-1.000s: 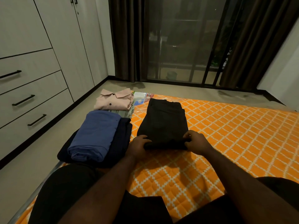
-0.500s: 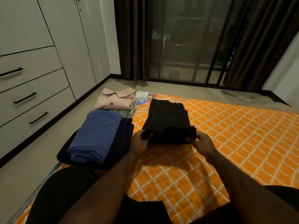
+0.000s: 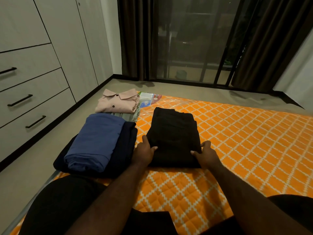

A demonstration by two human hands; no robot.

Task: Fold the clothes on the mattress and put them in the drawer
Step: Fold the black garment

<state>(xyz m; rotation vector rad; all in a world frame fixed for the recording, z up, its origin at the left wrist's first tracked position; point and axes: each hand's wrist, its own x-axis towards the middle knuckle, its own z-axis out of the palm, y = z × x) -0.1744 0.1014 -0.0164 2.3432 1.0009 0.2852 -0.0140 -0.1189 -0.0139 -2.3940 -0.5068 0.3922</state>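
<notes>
A folded black garment is laid flat on an orange quilted mattress with a white lattice pattern. Its near left edge is held by the left hand and its near right edge by the right hand, the cloth being pinched between thumb on top and fingers along the side. A folded blue cloth is stacked on a dark navy garment just beside it.

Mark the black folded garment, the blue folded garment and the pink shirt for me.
black folded garment (image 3: pixel 172 131): head view, middle of its top face.
blue folded garment (image 3: pixel 98 139): head view, centre of its top layer.
pink shirt (image 3: pixel 118 104): head view, front panel just below the collar.
</notes>
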